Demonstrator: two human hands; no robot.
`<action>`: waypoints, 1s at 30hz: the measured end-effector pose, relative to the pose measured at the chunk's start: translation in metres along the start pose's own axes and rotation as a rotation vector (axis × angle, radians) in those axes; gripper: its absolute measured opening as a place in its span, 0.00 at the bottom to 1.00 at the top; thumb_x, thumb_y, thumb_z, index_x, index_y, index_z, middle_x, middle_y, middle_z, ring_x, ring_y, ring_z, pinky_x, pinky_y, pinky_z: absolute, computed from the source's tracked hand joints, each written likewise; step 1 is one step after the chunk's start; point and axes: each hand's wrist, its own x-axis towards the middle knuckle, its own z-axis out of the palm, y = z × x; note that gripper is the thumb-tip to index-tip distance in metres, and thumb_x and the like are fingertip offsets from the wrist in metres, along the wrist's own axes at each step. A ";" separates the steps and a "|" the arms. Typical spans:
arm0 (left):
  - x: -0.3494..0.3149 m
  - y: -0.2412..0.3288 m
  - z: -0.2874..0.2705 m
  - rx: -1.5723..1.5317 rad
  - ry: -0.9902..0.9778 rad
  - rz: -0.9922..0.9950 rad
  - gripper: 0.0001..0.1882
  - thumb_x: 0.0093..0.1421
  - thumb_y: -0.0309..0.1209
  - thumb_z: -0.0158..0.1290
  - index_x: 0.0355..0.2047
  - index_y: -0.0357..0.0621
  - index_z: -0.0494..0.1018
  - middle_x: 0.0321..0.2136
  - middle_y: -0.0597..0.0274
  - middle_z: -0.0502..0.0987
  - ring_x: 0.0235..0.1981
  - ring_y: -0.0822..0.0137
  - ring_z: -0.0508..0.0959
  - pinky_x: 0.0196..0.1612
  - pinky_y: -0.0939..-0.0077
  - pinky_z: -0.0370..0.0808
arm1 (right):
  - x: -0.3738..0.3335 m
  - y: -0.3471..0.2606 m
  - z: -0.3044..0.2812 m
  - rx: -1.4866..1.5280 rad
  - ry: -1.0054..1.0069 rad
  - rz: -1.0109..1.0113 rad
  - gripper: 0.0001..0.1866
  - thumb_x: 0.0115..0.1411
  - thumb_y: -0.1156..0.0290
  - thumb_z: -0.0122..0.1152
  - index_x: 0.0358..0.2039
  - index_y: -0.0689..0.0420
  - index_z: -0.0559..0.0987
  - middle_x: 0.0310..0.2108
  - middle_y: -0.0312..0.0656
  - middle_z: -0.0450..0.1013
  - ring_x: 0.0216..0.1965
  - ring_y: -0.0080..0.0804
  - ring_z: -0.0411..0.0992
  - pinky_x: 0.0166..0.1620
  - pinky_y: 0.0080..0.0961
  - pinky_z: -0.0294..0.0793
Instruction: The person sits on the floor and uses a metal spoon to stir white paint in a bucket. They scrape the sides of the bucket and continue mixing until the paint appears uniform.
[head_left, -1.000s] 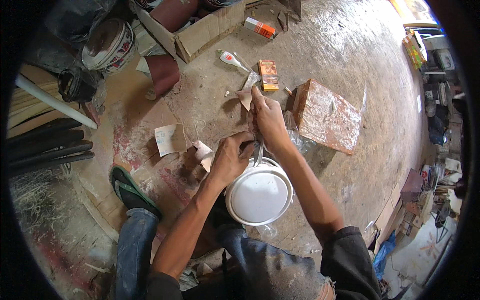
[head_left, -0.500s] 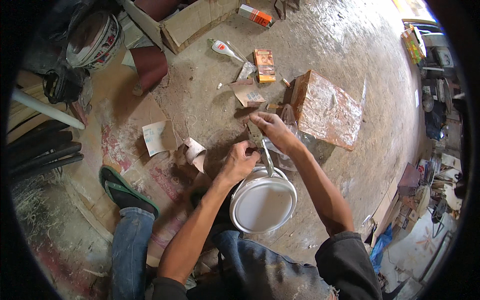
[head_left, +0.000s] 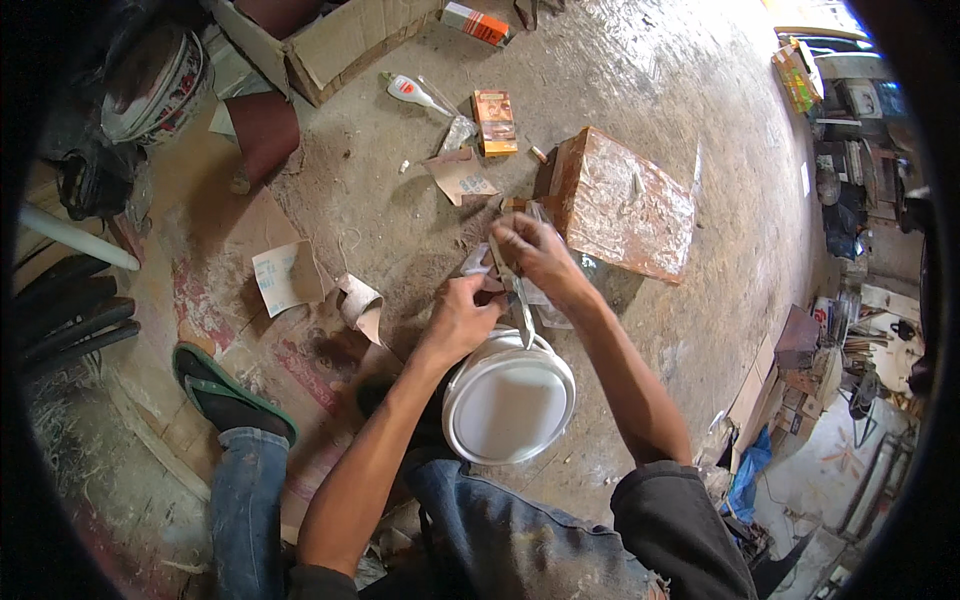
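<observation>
A white round bucket with a lid (head_left: 508,408) is close in front of my legs. My left hand (head_left: 463,322) is just beyond its rim, fingers bent together in a pinch; what they hold is hidden. My right hand (head_left: 543,265) is a little farther off, its fingers closed at the upper end of a pale narrow strip-like tool (head_left: 523,315). The tool slants down to the bucket's rim; its exact kind does not show. Clear plastic (head_left: 478,262) shows around both hands, and I cannot tell which hand touches it.
Beyond my right hand sits a reddish-brown block smeared white (head_left: 630,205). An orange small box (head_left: 495,122), a white bottle (head_left: 412,91) and torn sandpaper (head_left: 462,176) lie farther off. A curled strip (head_left: 358,305) is to the left. A cardboard box (head_left: 360,45) stands far left.
My right hand has shifted slightly and its fingers look blurred. Clear plastic now shows between the hands on the left side. The whole view has slid a little.
</observation>
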 end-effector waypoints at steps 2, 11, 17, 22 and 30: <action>0.003 -0.003 0.004 0.044 -0.095 -0.264 0.10 0.55 0.27 0.55 0.32 0.30 0.76 0.27 0.57 0.78 0.29 0.71 0.75 0.35 0.75 0.72 | -0.003 0.018 0.005 -0.120 -0.004 0.184 0.14 0.65 0.62 0.53 0.37 0.61 0.75 0.26 0.33 0.71 0.28 0.19 0.64 0.32 0.19 0.65; -0.045 0.006 -0.030 0.065 -0.289 -0.159 0.10 0.60 0.28 0.50 0.36 0.31 0.76 0.26 0.60 0.78 0.31 0.73 0.74 0.36 0.76 0.72 | -0.007 -0.002 -0.013 0.534 0.025 0.449 0.13 0.68 0.63 0.47 0.44 0.60 0.69 0.29 0.43 0.74 0.27 0.32 0.74 0.31 0.29 0.77; -0.044 0.040 -0.049 -0.002 -0.245 -0.153 0.14 0.57 0.24 0.48 0.43 0.35 0.76 0.40 0.55 0.79 0.41 0.70 0.76 0.47 0.75 0.72 | -0.069 -0.112 -0.005 0.305 0.357 -0.436 0.16 0.70 0.57 0.40 0.42 0.56 0.70 0.26 0.36 0.68 0.22 0.19 0.65 0.27 0.16 0.67; -0.037 0.065 -0.046 -0.065 -0.295 -0.016 0.14 0.56 0.21 0.49 0.43 0.35 0.76 0.40 0.56 0.79 0.42 0.70 0.77 0.47 0.75 0.72 | -0.075 -0.098 0.028 0.342 0.149 -0.145 0.14 0.71 0.60 0.39 0.38 0.57 0.67 0.26 0.36 0.68 0.24 0.18 0.65 0.28 0.15 0.66; -0.044 0.054 -0.035 0.042 -0.325 0.145 0.12 0.55 0.23 0.53 0.41 0.35 0.77 0.36 0.52 0.80 0.40 0.65 0.79 0.42 0.73 0.75 | -0.106 -0.063 0.034 0.457 0.194 -0.311 0.16 0.70 0.56 0.38 0.39 0.57 0.65 0.25 0.40 0.65 0.24 0.25 0.65 0.30 0.21 0.68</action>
